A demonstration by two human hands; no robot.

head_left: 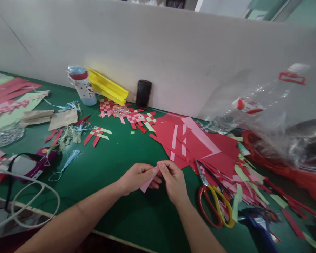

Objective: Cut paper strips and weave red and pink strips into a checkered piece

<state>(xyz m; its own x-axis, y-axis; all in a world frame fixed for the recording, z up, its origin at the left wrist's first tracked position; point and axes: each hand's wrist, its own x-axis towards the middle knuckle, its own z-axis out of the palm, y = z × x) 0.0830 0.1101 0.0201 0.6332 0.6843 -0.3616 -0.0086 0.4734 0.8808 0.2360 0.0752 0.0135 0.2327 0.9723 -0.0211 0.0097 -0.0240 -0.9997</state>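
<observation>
A pink paper strip (146,184) is pinched between my two hands above the green table (121,147). My left hand (139,177) grips it with the thumb on top, and its lower end sticks out below. The fingertips of my right hand (172,177) are closed on the upper end, touching my left thumb. To the right lie scissors (206,186) with one red and one yellow handle loop. Red paper sheets (160,135) with pink strips on them spread beyond my right hand. A small woven red and green paper piece (97,133) rests to the left.
More woven paper pieces (131,116) lie at the back, near a phone (143,93), a yellow tray (106,86) and a cup (83,86). A blue tassel (71,160) is on the left. At right are paper scraps (242,189), a glue gun (259,225) and a plastic bottle (255,102).
</observation>
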